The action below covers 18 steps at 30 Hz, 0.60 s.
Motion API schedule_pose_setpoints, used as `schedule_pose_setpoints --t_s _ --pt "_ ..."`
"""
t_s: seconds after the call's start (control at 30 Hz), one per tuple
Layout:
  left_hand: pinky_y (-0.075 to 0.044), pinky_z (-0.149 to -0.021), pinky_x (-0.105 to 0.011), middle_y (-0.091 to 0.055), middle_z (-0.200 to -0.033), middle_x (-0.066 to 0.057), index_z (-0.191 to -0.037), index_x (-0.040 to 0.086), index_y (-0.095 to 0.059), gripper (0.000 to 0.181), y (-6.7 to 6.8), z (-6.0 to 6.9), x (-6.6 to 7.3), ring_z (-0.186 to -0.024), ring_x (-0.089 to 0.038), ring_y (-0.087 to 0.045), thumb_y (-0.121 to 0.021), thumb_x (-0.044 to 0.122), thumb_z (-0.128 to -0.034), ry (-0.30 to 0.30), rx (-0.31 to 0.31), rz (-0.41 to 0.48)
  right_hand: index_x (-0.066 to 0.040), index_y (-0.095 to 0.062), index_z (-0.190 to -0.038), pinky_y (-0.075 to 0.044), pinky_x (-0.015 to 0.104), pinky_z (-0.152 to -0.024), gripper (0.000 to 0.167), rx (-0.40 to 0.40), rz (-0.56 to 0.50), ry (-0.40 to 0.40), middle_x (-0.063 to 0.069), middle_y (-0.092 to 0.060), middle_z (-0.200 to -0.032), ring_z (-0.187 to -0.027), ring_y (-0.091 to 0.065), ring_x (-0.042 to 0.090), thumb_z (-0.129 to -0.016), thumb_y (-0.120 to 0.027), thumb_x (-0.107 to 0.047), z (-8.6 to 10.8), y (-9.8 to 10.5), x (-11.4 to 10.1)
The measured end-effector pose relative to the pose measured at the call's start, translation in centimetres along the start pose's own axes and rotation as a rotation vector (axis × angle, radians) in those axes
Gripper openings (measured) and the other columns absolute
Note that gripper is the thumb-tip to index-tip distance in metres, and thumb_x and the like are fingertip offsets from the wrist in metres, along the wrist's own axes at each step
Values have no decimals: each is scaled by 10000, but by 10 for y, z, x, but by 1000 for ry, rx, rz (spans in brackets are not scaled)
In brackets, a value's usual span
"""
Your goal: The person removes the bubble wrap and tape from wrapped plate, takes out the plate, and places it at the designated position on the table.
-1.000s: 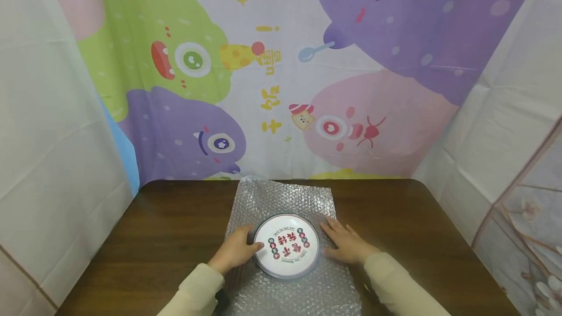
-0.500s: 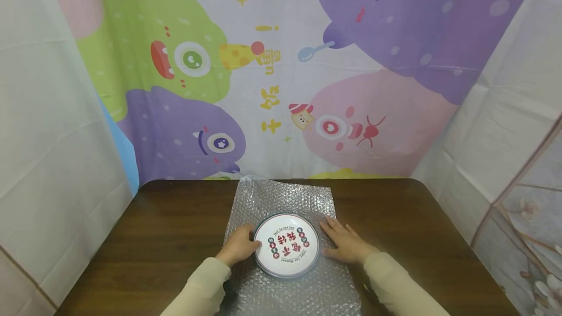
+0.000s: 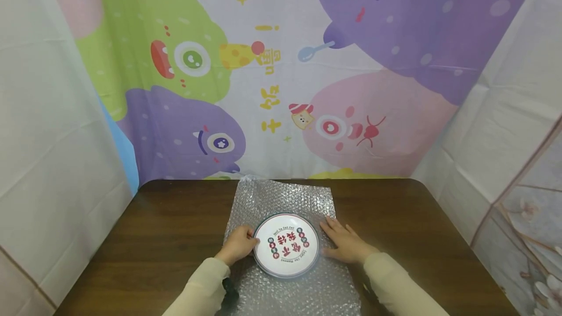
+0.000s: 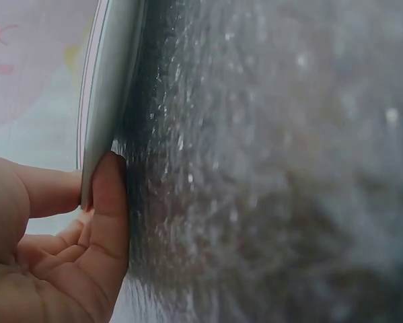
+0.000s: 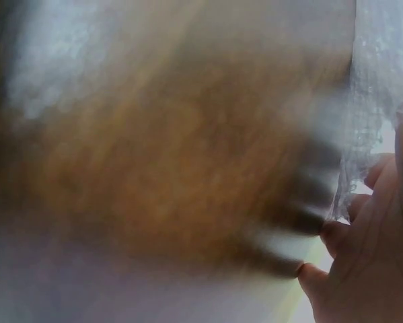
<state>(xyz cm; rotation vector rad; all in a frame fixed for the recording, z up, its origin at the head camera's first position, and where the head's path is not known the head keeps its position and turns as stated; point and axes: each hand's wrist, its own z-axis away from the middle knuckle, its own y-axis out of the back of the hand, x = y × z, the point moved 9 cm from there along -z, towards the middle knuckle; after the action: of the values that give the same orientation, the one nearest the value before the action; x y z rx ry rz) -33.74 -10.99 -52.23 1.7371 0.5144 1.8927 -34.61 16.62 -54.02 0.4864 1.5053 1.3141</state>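
A round white plate [image 3: 286,246] with red and dark printed lettering and a thin coloured rim lies on a sheet of bubble wrap [image 3: 281,198]. At the plate's left edge my left hand [image 3: 237,246] pinches the rim. In the left wrist view the thumb [image 4: 53,191] is on the upper face and a finger [image 4: 110,195] underneath, against the wrap. My right hand [image 3: 349,243] rests with fingers spread on the right border of the wrap, apart from the plate. Some of its fingertips reach past the wrap onto the table.
A dark brown wooden table [image 3: 175,238] extends on both sides of the wrap. Behind it hangs a cloth [image 3: 272,155] printed with cartoon monsters. Pale curtains [image 3: 496,130] close off the sides. A small dark object [image 3: 230,291] shows below my left sleeve.
My left hand has shifted slightly up along the plate's rim, and its thumb has drawn back from the plate's face towards the edge. The right hand and plate stay practically still.
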Motion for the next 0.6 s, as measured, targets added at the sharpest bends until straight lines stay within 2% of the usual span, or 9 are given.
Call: schedule_pose_setpoints --t_s 0.17,0.33,0.6 --pt "-513 -510 -255 -538 -706 -44 -817 10 -537 94 -1 0 -2 -592 -142 -566 -583 41 -893 0 16 53 -80 -290 -1538 -73 621 -1209 824 -2 -2 -3 174 -149 -1636 -1512 -130 389 -910 -608 -508 0 1 -1" --pt "-539 -522 -260 -492 -686 -17 -773 37 -502 156 -1 0 -6 -588 -130 -558 -556 34 -919 31 31 122 -77 -293 -1536 -67 621 -1209 823 -2 -12 -7 175 -146 -1636 -1511 -132 391 -909 -612 -504 2 2 -2" --pt "-545 -557 -281 -525 -728 -38 -777 2 -534 160 11 1 -16 -636 -133 -549 -548 40 -931 65 87 214 -53 -297 -1529 -62 632 -1203 832 4 -25 5 199 -145 -1629 -1505 -137 406 -903 -627 -491 3 5 -6"
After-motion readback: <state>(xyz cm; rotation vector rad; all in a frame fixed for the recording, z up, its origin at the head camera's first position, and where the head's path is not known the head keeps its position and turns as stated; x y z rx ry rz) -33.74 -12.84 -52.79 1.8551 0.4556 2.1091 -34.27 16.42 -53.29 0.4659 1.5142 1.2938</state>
